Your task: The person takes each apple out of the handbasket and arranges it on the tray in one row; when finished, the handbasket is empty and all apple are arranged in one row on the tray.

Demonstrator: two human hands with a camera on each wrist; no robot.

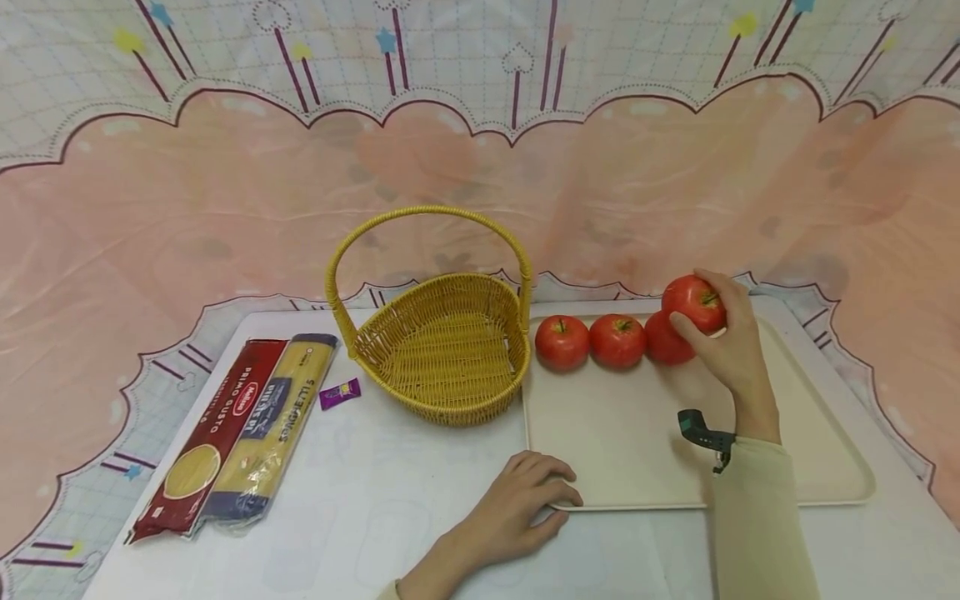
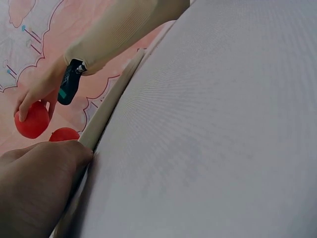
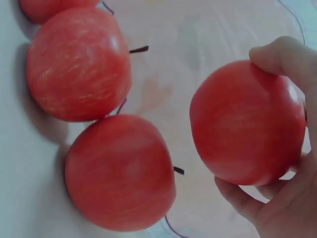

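Above the tray's far side, my right hand (image 1: 731, 337) grips a red apple (image 1: 693, 303) between thumb and fingers. In the right wrist view this held apple (image 3: 247, 123) is raised clear of the row. Partly hidden behind it in the head view is another apple (image 1: 666, 340), standing in line with a middle apple (image 1: 618, 341) and a left apple (image 1: 562, 342) on the beige tray (image 1: 615, 450). My left hand (image 1: 517, 508) rests at the tray's front left corner, fingers lying over the rim.
A yellow wicker basket (image 1: 457, 408) with a tall handle stands left of the tray. Farther left lie a small purple packet (image 1: 340, 393), a spaghetti pack (image 1: 281, 417) and a red pasta pack (image 1: 217, 433). A patterned cloth (image 1: 450, 167) hangs behind the white table (image 1: 360, 483).
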